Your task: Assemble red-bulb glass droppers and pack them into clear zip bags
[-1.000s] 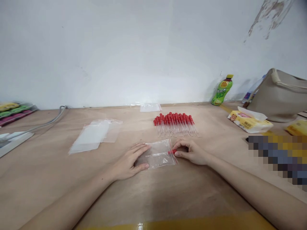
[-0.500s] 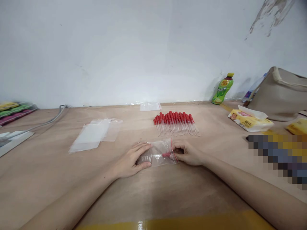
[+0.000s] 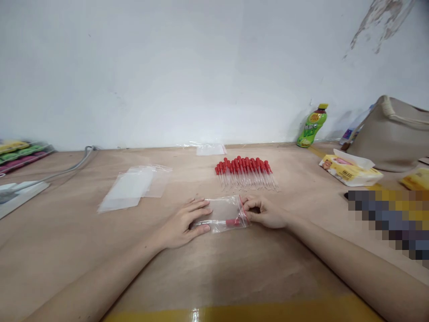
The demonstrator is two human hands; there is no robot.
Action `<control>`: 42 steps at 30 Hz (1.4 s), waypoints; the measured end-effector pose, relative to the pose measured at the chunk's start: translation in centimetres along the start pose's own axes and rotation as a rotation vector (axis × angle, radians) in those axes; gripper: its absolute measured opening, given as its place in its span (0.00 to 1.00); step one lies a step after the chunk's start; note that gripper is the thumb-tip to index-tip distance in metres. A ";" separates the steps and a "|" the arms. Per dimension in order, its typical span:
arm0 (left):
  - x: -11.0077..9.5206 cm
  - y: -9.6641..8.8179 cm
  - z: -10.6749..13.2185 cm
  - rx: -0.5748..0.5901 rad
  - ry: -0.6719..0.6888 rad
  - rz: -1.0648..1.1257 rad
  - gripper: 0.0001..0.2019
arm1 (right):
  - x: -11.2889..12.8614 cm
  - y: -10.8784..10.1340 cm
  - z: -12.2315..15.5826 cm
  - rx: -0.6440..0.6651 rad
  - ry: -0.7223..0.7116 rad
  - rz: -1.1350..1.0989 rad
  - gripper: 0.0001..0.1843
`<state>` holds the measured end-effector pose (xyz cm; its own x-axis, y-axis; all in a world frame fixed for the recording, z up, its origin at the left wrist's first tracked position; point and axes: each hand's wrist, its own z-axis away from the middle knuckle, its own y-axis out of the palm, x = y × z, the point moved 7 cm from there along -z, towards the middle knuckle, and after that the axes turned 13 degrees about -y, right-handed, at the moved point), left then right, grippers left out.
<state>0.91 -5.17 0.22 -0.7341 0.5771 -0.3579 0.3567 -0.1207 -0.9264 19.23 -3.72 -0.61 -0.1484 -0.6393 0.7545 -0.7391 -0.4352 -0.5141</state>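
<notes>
A small clear zip bag [image 3: 221,211] with a red seal line lies flat on the wooden table [image 3: 214,264]. Inside it lies one glass dropper with a red bulb [image 3: 232,222]. My left hand [image 3: 184,221] rests flat on the bag's left end, fingers spread. My right hand [image 3: 264,212] is curled at the bag's open right edge, fingertips pinching the seal. Behind the bag lies a row of red-bulbed droppers [image 3: 245,172].
A pile of empty clear bags [image 3: 132,188] lies to the left, another bag [image 3: 210,149] by the wall. A green bottle [image 3: 311,126], tissue pack [image 3: 348,167] and beige bag [image 3: 392,134] stand right. Cable [image 3: 72,167] and coloured trays [image 3: 20,152] are far left.
The dropper has slid fully into the bag from its right opening. My right hand has closed on the bag's edge. My left hand has stayed on the bag.
</notes>
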 end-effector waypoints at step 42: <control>0.9 0.0 0.1 -0.030 0.020 0.034 0.18 | -3.8 -6.8 3.3 -0.949 0.228 -0.302 0.24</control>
<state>0.23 -4.76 -0.11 -0.7096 0.5891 -0.3866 0.3988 -0.1165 -0.9096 26.96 -0.45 -1.31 0.0824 -0.4073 0.9095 -0.9672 0.1872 0.1715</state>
